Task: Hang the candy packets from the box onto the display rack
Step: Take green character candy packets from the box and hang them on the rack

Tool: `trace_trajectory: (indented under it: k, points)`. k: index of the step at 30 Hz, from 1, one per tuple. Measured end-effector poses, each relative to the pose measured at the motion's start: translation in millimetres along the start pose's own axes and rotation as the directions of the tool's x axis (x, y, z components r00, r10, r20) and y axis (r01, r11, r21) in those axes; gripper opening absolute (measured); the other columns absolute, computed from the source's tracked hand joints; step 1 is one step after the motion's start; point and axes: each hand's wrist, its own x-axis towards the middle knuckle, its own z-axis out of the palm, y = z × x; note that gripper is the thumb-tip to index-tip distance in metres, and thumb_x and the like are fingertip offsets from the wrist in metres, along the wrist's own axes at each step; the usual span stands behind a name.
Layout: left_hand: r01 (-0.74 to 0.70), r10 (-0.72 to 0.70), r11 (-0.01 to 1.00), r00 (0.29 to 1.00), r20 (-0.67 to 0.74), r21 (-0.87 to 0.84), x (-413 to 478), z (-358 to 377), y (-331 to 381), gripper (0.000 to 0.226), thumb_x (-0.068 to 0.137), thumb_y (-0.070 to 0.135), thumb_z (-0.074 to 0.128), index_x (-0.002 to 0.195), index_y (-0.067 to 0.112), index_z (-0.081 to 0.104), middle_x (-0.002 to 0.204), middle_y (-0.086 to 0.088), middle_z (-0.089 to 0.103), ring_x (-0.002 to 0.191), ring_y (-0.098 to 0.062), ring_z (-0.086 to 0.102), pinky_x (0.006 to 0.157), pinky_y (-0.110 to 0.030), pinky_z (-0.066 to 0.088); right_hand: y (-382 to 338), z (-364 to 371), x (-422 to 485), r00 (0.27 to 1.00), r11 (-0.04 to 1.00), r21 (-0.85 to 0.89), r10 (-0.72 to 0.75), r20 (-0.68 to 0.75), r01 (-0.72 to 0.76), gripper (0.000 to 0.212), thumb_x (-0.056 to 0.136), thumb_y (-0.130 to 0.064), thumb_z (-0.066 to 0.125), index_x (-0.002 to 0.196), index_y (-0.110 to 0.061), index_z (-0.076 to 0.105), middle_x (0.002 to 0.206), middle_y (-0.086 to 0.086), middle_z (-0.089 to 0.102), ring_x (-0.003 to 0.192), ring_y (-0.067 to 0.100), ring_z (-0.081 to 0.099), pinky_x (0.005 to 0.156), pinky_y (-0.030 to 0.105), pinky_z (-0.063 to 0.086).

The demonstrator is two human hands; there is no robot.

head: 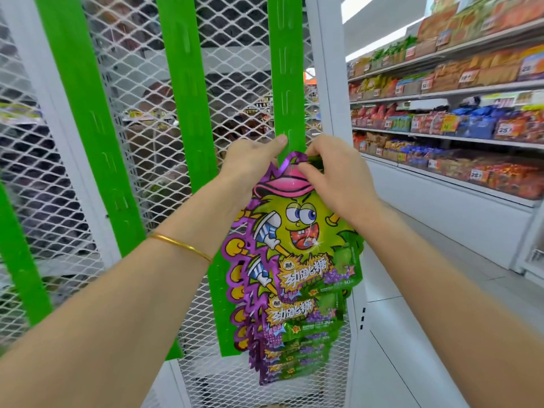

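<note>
Packet [294, 231] top is pinched by right hand [332, 175] at the strip [285, 69]. The strip is held by left hand [250, 160], thumb in front, fingers hidden. Risks judged: hang point missed and packet dropped; strip flexed and hung packets [297, 337] shaken loose. Mesh [241, 54] lies close behind. Open aisle [435, 254] is left rightward, before shelves [459, 136].

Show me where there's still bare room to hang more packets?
Bare: the second strip and third strip, bordered by white mesh. The rightmost strip is free above the left hand and right hand; below them candy packets crowd it.
</note>
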Motion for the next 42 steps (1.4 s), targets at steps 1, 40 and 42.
trace_trajectory:
  k: [1,40,42]
  points:
    - [-0.013,0.013,1.0,1.0,-0.001,0.014,-0.8,-1.3,-1.2,0.039,0.087,0.043,0.058,0.1,0.006,0.065,0.118,-0.011,0.063,0.107,-0.024,0.058,0.102,-0.04,0.043,-0.1,0.3,-0.6,1.0,1.0,0.009,0.006,0.011,-0.006,0.016,0.088,-0.027,0.058,0.093,-0.013,0.054,0.088,-0.004,0.047,0.083,0.018,0.046,0.072,0.034,0.038]
    - [0.219,-0.305,0.827,0.949,0.086,0.518,-207.8,-135.7,-361.3,0.042,0.086,0.01,0.063,0.125,0.009,0.049,0.123,-0.005,0.039,0.1,-0.02,0.052,0.084,-0.023,0.045,-94.8,246.6,-365.1,0.438,0.949,0.143,-0.006,0.899,-0.28,0.03,0.091,-0.023,0.055,0.118,-0.012,0.049,0.111,0.005,0.052,0.093,0.022,0.057,0.083,0.036,0.047]
    - [0.258,-0.328,0.817,0.943,0.048,0.515,-206.3,-155.1,-370.4,0.041,0.084,0.008,0.064,0.123,0.009,0.052,0.127,-0.01,0.044,0.096,-0.025,0.058,0.087,-0.028,0.046,-100.0,275.5,-381.0,0.393,0.95,0.122,0.0,0.92,-0.287,0.03,0.09,-0.022,0.055,0.119,-0.012,0.051,0.114,0.008,0.054,0.1,0.025,0.057,0.087,0.035,0.046]
